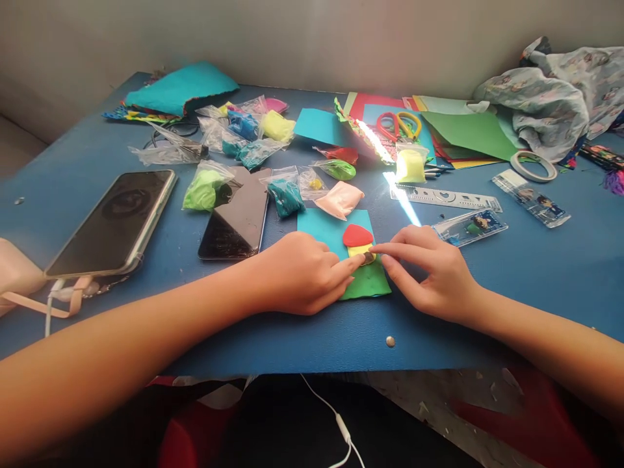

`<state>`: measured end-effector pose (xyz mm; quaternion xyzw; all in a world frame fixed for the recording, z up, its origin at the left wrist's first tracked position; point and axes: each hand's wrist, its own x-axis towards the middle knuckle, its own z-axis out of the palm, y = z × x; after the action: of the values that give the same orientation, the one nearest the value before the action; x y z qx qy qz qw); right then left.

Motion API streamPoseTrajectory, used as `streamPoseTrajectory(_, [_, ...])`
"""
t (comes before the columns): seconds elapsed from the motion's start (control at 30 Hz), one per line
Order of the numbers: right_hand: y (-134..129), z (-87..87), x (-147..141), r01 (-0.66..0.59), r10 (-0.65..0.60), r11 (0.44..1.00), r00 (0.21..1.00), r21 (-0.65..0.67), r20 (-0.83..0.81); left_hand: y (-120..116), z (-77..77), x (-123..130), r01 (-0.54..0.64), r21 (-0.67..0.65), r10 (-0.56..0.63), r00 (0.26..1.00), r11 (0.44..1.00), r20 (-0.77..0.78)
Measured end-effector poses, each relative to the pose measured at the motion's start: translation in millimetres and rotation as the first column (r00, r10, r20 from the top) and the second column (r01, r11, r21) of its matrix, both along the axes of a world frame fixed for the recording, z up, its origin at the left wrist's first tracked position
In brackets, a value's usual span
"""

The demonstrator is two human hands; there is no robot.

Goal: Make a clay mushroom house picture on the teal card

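Note:
A light blue card lies near the table's front edge, its lower part covered by a green clay layer. On it is a clay figure: a red rounded top over a yellow body, with a small dark clay piece low on the body. My left hand reaches in from the left, index fingertip touching the dark piece, other fingers loosely bent. From the right, my right hand has its index fingertip at the yellow body's edge and its thumb apart, beside the green clay. Neither hand grips anything.
Beyond the hands lie bagged clays, such as peach and teal, and a dark phone. Another phone with cables is left. Scissors, a stencil ruler, a tape roll and coloured paper lie right.

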<state>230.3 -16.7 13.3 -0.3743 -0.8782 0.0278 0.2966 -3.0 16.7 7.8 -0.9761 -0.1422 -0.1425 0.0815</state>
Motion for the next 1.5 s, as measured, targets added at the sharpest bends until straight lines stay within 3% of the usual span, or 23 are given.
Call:
streamPoseTrajectory(0.4, [-1.3,-3.6,0.0,-0.038,0.015,0.98,0.993,0.195,0.116,-1.4,-0.5,1.7,-0.075,-0.014,0.074,0.992,0.997,-0.101])
streamPoseTrajectory(1.5, [-4.0,1.3,0.5,-0.058,0.022,0.968,0.989,0.244,0.149,-1.9,1.2,3.2,-0.078,-0.018,0.075,0.99,0.997,-0.121])
